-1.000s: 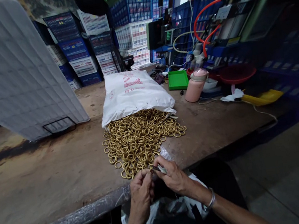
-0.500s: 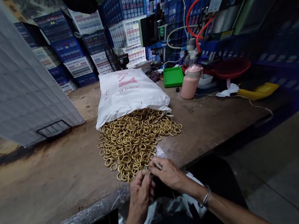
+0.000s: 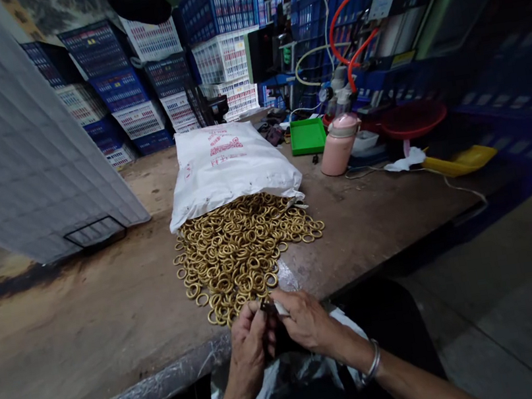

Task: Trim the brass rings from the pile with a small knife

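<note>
A heap of brass-coloured metal rings (image 3: 235, 257) spills from the mouth of a white woven sack (image 3: 231, 165) onto the table. At the near edge of the heap, my left hand (image 3: 249, 338) is closed in a pinch; what its fingertips hold is too small to make out. Closed around a small tool (image 3: 281, 308) with a pale handle, my right hand (image 3: 309, 323) is just beside the left. The tool's dark tip meets the left fingertips, and its exact kind is unclear. Below both hands lies pale plastic sheeting over my lap.
A tall pale corrugated panel (image 3: 32, 141) stands at the left of the wooden table (image 3: 89, 326). Behind the sack are a green tray (image 3: 307, 137), a pink bottle (image 3: 339, 145) and a yellow scoop-like tray (image 3: 463, 161). Stacked blue and white crates (image 3: 139, 120) line the back.
My right hand has turned and moved slightly right and down. The tool's dark tip now shows at my left fingertips. My left hand has stayed nearly in place.
</note>
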`<state>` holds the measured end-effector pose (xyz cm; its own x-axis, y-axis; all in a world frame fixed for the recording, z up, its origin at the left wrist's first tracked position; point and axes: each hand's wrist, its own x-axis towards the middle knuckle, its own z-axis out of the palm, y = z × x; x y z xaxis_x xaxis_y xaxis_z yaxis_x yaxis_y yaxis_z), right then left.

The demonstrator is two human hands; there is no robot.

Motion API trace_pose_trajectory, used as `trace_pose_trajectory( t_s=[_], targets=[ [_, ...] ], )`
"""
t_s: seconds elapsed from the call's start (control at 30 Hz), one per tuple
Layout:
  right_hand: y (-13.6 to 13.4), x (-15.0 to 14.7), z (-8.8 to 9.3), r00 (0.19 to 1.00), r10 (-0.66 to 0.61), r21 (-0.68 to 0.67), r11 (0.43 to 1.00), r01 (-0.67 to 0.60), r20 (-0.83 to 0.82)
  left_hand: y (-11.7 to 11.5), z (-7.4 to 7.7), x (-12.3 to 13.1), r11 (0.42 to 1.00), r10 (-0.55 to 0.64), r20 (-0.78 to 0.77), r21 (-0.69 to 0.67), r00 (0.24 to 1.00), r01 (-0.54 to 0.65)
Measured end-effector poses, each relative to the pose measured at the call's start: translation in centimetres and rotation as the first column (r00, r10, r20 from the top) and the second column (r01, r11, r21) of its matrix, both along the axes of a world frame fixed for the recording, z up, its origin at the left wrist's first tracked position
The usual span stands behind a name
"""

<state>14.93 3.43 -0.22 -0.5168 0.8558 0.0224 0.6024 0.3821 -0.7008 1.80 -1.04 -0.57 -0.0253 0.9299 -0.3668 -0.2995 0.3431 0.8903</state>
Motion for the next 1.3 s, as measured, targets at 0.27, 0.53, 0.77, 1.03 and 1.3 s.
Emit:
trace_pose_trajectory(
  t_s=[0.27,0.53,0.77,1.03,1.3],
  targets=[
    [-0.4,-0.4,0.4,0.987,-0.017,0.058,0.998,0.008,0.159,0.2,0.0,0.2,1.0,0.028,-0.073,0.012,0.997,-0.027],
    [0.0,-0.3,0.6,0.968,-0.029,0.028,0.999,0.022,0.251,-0.5,0.0,0.5,0.997,0.056,-0.136,0.053,0.989,-0.049],
    [1.4,-0.3,-0.1,0.98,-0.107,0.089,0.992,0.093,0.17,-1.4,1.6,0.4,0.996,-0.027,0.089,0.092,0.996,0.018],
    [2.5,-3.7,0.3,0.981,-0.179,0.182,0.97,0.163,0.078,-0.9,0.9,-1.4,0.985,0.128,0.292,0.077,0.948,-0.157],
    [3.1,-4.0,-0.1,0.977,-0.166,0.188,0.972,0.139,0.136,-1.1,1.1,-2.3,0.976,0.157,0.328,0.093,0.932,-0.197]
  ],
)
